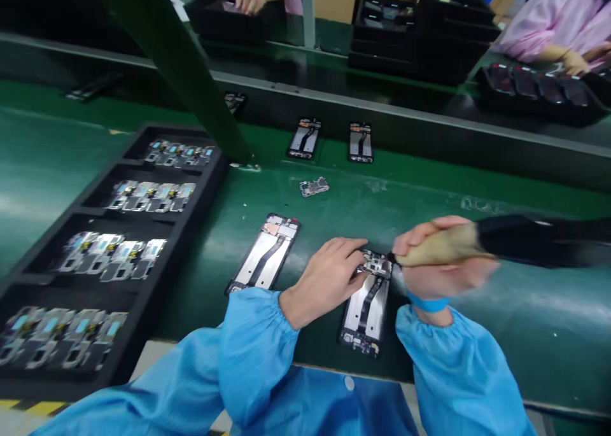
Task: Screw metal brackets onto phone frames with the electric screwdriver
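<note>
Opened phone (356, 310) flat on the tabletop (405, 194).
Left hand (327, 278) over its upper end, apparently bracing it, pinch or press unclear; right hand (446, 281) clenched around tan tool (436, 247), aimed there.

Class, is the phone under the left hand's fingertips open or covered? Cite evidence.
The phone is open: its dark strip and lower circuitry lie exposed.

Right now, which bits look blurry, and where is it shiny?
In the head view, the right hand and the tool it grips look smeared, with the tool's dark end streaky too; the left hand looks clearer; pale glare shows on the green bench, strongest at the picture's left edge.
</note>
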`<state>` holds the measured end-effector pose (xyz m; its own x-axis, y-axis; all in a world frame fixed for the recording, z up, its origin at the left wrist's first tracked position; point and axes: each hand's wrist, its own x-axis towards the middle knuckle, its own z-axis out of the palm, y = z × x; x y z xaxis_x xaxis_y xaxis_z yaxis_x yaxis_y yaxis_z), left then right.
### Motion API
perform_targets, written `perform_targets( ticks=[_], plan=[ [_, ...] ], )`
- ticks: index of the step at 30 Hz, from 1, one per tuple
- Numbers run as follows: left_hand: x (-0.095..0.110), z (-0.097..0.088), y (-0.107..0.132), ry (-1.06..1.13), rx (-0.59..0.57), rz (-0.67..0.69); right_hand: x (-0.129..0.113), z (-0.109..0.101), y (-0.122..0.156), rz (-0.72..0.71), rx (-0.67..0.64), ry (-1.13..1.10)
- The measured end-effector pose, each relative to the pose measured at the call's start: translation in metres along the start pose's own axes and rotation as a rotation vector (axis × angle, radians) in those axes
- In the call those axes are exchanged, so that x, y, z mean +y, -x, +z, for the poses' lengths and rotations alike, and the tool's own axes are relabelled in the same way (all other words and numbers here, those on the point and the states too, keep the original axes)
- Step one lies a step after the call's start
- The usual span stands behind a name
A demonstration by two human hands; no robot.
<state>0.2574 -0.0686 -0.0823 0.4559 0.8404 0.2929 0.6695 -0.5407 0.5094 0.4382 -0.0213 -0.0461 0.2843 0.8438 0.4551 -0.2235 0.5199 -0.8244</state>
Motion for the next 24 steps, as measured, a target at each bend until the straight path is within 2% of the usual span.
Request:
perform_targets(
  ticks=[3,5,7,10,18,24],
  plan=[
    [0.003,0.003,-0.011,0.023,-0.083,-0.004,-0.012,-0.038,-0.023,-0.079,0.156,0.085],
    [0.003,0.003,-0.019,0.036,-0.12,-0.006,-0.015,-0.056,-0.035,-0.033,0.235,0.114],
    [0.003,0.004,-0.024,0.054,-0.124,-0.01,-0.013,-0.064,-0.04,0.005,0.294,0.134],
    [0.001,0.007,-0.024,0.077,-0.089,-0.005,-0.007,-0.063,-0.041,0.005,0.326,0.162],
    [-0.001,0.01,-0.016,0.103,-0.044,0.018,0.002,-0.064,-0.04,-0.043,0.314,0.201],
    [-0.004,-0.003,-0.011,0.059,-0.07,0.064,-0.018,-0.061,-0.038,-0.079,0.32,0.118]
  ],
)
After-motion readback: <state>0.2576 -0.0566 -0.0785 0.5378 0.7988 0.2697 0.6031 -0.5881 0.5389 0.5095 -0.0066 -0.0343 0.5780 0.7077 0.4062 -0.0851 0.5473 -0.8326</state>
